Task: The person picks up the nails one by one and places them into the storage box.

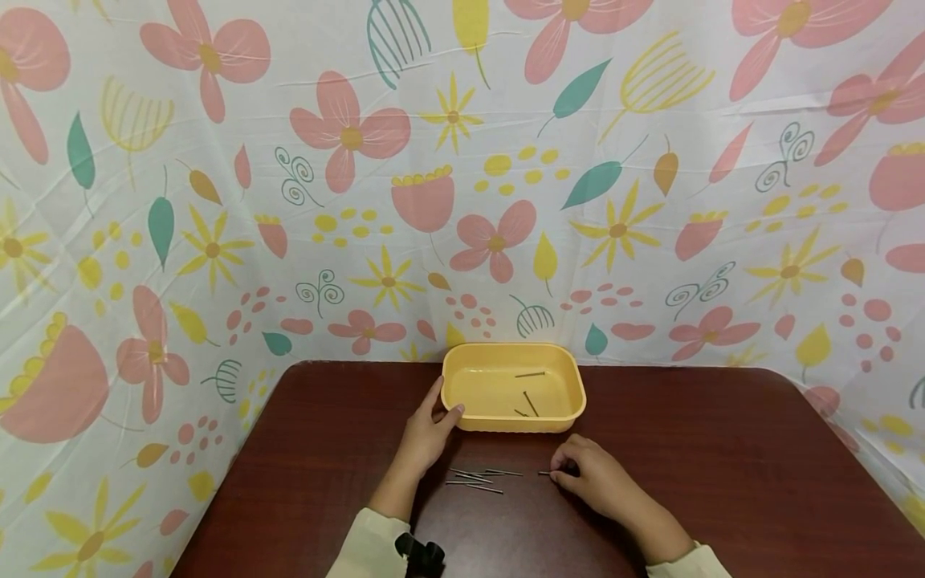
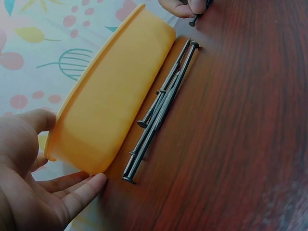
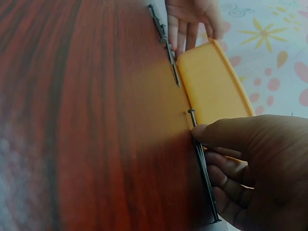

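A shallow yellow plastic tray (image 1: 477, 424) stands near the back edge of the table, with a few nails (image 1: 531, 404) lying on its floor. My left hand (image 1: 426, 429) holds the tray's left end, thumb at the rim and fingertips low on the wall, as the left wrist view shows. In front of the tray lies a loose pile of several long metal nails (image 1: 473, 478). Right of that pile, my right hand (image 1: 596, 475) pinches nails (image 3: 202, 166) between thumb and fingers, low over the table. A nail head shows at each end of that grip in the right wrist view.
The dark red-brown wooden table (image 1: 325, 474) has rounded back corners. Behind it and at the sides hangs a white cloth (image 1: 650, 265) printed with flowers and leaves. A black strap mount (image 1: 421, 554) sits at my left wrist.
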Available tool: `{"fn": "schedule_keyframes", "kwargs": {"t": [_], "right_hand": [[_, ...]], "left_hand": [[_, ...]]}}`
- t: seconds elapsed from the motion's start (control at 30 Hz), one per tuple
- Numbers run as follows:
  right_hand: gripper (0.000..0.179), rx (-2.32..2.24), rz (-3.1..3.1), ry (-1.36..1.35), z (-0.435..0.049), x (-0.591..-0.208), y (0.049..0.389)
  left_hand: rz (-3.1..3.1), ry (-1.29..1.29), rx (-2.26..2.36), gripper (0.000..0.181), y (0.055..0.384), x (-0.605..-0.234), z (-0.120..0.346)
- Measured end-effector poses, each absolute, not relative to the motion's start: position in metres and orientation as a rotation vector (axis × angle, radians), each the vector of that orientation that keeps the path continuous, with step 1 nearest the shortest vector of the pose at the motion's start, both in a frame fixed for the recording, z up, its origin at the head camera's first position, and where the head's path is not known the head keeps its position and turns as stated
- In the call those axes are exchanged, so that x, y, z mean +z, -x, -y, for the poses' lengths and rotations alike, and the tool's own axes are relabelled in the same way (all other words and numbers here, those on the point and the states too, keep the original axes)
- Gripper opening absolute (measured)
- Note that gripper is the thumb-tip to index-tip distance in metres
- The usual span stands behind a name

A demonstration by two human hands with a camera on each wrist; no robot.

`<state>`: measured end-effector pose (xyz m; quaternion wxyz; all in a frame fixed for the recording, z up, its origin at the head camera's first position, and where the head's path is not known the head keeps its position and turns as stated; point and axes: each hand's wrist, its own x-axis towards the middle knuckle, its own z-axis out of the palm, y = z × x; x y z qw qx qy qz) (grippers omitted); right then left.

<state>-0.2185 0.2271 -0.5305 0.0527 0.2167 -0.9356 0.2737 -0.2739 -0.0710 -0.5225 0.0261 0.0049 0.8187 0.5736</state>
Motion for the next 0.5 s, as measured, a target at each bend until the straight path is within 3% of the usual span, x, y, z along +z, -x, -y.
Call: {"fn": "schedule_keyframes", "kwargs": {"t": [0.5], "right_hand": [[0.019,0.809,2.833,-0.666,-0.227,-0.5306,0.2173]], "left_hand": [[-2.531,-0.009,1.76,0.072,0.2746,-0.524,0.0716]]}}
